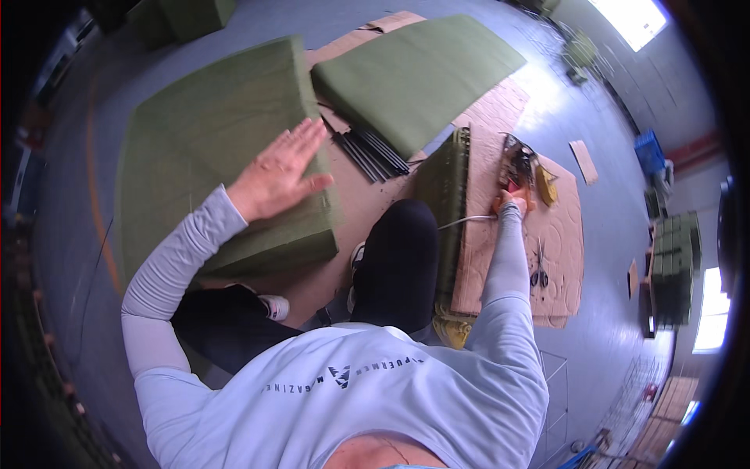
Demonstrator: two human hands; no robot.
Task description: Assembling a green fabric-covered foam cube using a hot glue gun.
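Note:
My left hand (285,173) is open, fingers stretched and held close together, over the right edge of a large box-shaped piece covered in green fabric (211,133). I cannot tell whether the palm touches the fabric. Out to the right, my right hand (512,200) is closed around an orange-handled tool (531,205), mostly hidden by the fingers. A white cord (467,221) runs toward that hand. Just beyond it lie a dark, cluttered holder (517,160) and a yellow object (546,187). Scissors (540,267) with dark handles rest on the cardboard (488,270) nearer me.
Thin black strips (371,153) lie bundled between the green box and a flat green panel (418,78). A narrow green piece (443,187) stands along the cardboard's left side. Stacked green pieces (673,266) stand at the far right, below a blue crate (648,152).

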